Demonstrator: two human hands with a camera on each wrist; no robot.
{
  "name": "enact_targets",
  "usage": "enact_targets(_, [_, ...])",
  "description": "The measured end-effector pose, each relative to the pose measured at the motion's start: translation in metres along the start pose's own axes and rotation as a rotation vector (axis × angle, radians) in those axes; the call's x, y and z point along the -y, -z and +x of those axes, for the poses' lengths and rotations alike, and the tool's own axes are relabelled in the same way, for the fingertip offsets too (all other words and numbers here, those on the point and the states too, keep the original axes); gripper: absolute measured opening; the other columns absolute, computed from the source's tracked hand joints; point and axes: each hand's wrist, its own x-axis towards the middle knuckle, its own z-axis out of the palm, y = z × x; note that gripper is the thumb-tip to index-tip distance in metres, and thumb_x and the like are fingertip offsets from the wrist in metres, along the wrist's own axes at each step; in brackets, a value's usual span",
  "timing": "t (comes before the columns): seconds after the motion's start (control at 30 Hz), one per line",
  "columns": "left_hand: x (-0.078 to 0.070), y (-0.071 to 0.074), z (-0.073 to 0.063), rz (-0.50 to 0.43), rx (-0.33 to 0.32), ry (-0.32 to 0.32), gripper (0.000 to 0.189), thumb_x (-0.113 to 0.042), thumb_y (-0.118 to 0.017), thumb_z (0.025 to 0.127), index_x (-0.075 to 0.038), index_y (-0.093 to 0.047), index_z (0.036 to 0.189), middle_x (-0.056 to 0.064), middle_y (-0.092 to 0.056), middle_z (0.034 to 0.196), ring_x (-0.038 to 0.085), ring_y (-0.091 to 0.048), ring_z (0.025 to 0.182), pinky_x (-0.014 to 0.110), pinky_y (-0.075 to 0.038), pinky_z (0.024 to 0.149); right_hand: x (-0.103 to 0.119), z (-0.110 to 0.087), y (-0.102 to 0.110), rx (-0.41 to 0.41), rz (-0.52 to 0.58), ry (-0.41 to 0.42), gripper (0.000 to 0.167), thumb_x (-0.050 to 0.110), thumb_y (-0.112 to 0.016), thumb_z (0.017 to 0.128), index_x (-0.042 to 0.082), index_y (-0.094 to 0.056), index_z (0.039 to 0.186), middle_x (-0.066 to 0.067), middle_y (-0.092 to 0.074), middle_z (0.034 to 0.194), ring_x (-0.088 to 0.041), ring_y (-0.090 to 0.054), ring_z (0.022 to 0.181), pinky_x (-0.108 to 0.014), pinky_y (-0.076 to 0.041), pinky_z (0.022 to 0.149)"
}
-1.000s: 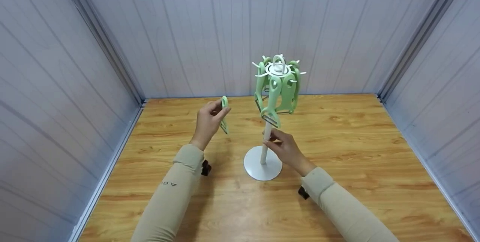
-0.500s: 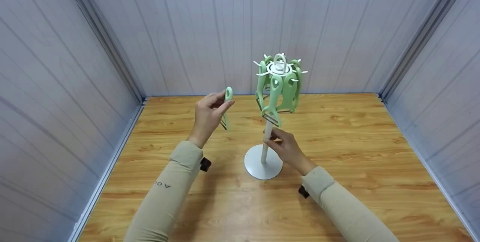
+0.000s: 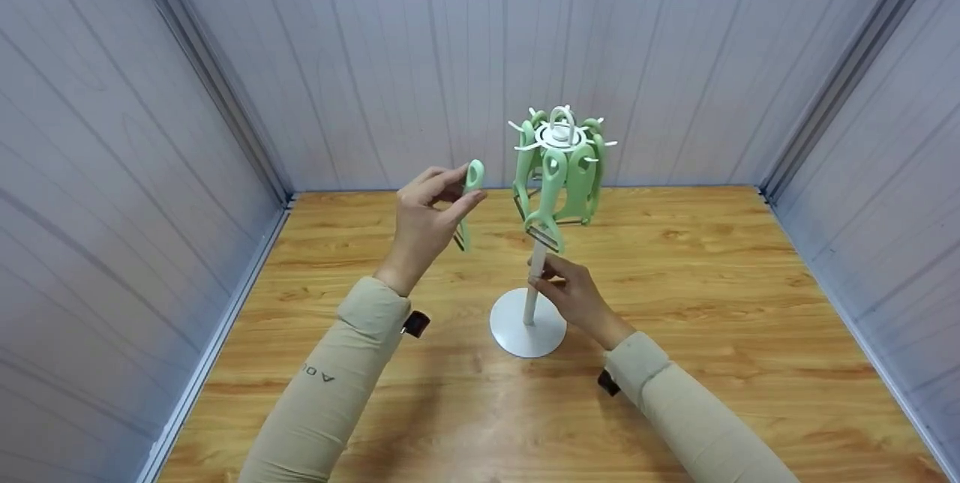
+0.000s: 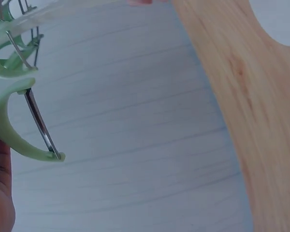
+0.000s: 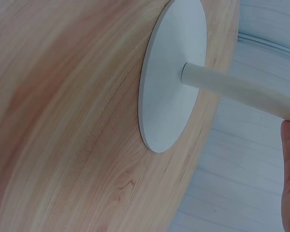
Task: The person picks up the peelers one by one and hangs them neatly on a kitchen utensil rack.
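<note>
A light green peeler (image 3: 474, 177) is pinched near its handle end by my left hand (image 3: 427, 213), held in the air left of a white rack. Its metal blade (image 4: 41, 121) hangs downward, apart from the peelers on the rack. My right hand (image 3: 576, 295) grips the rack's white pole (image 3: 531, 307) between thumb and fingers, below the hanging peelers. Several matching green peelers (image 3: 551, 190) hang by their handle holes from the hooks of the rack's top (image 3: 560, 136). The back of the rack is partly hidden by those in front.
The rack's round white base (image 3: 514, 333) stands flat on the wooden table (image 3: 712, 303). Pale panelled walls (image 3: 390, 55) close in the back and both sides. Some of the white hooks (image 3: 526, 147) stick out around the top.
My left hand has moved up and to the right with the peeler, closer to the rack. The right hand keeps its grip on the pole, and the rack stays where it was.
</note>
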Motion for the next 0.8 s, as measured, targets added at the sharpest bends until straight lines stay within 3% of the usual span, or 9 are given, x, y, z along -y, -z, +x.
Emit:
enact_targets(0.53, [-0.046,-0.005,0.020,-0.044,0.017,-0.137,0.034,0.001,-0.088,0.089,0.009,-0.078,0.120,0.019,-0.075,0.099,0.019,-0.076,0.082,0.026,-0.065,0.077,-0.004,0.002,-0.001,-0.009,0.030,0.032,0.023,0.004,-0.070,0.105,-0.007,-0.069,0.126,-0.021,-0.074,0.107,-0.011,-0.068,0.095,-0.021,-0.062,0.083])
enact_targets(0.8, [-0.054,-0.012,0.023,-0.038,0.027,-0.113,0.032,-0.002,-0.088,0.090,0.008,-0.079,0.119,0.017,-0.076,0.099,0.020,-0.077,0.081,0.028,-0.066,0.077,-0.003,0.001,-0.001,-0.005,0.033,0.031,0.023,0.004,-0.069,0.106,-0.006,-0.069,0.127,-0.021,-0.074,0.107,-0.010,-0.067,0.094,-0.020,-0.061,0.081])
